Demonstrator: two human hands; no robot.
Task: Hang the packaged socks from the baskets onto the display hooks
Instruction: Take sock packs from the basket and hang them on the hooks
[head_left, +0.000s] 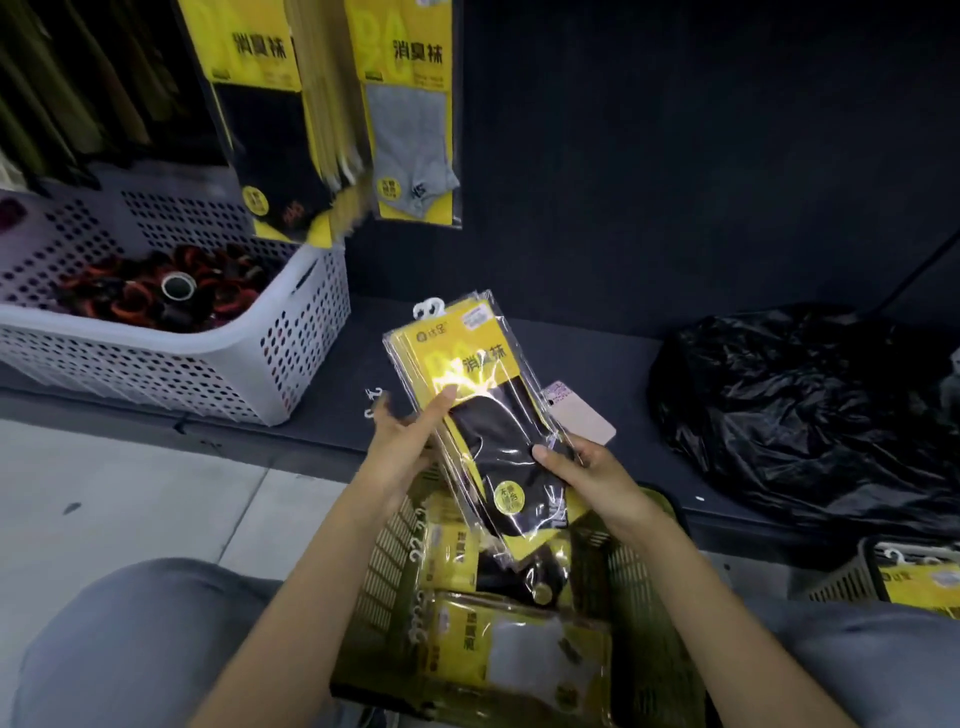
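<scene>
So the stack of yellow-and-clear plastic sock packs (483, 410) is held just above the olive slatted basket (639, 597), left hand (405, 441) and right hand (592, 467) each pinching a side edge. Its long axis points away from the basket, with the white hanger tab (427, 309) at the far end and the left hand nearer it.

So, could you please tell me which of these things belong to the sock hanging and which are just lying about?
Job: sock packs held in left hand and right hand; olive basket; hung packs; right-edge basket.
Lying about: white basket; black bag; tape roll.
</scene>
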